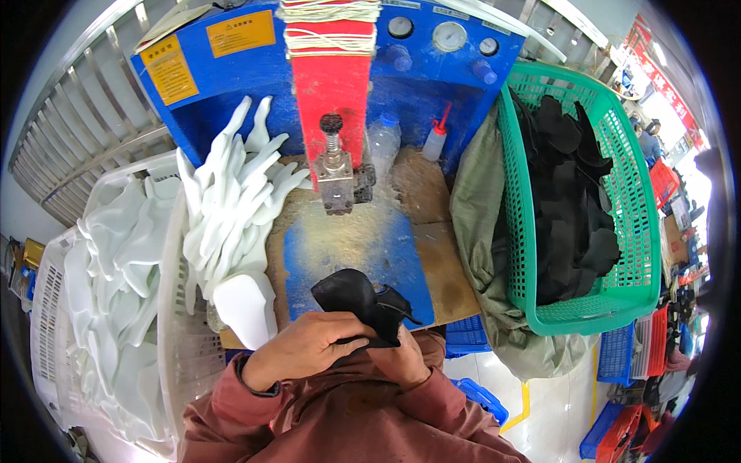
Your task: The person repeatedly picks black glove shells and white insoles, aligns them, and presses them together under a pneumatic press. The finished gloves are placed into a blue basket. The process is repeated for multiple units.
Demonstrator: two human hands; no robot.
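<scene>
Close to my body, both hands grip a black shoe upper [343,292], a soft curved piece that narrows toward its right end. My left hand [309,347] pinches its near left edge with the fingers laid over it. From below and to the right, my right hand [403,361] closes on the piece, its fingers partly hidden behind the black material. The upper hovers over the front of a blue work plate [409,262] dusted with pale powder. Beyond it hangs the machine's metal head [337,185] on a red arm [332,92], apart from the piece.
White foot-shaped insoles [239,201] are heaped left of the plate, and more fill a white crate [171,309]. At right, a green basket [521,270] holds several black uppers. A red-tipped squeeze bottle [434,144] and a clear bottle [384,143] stand under the blue machine [224,73].
</scene>
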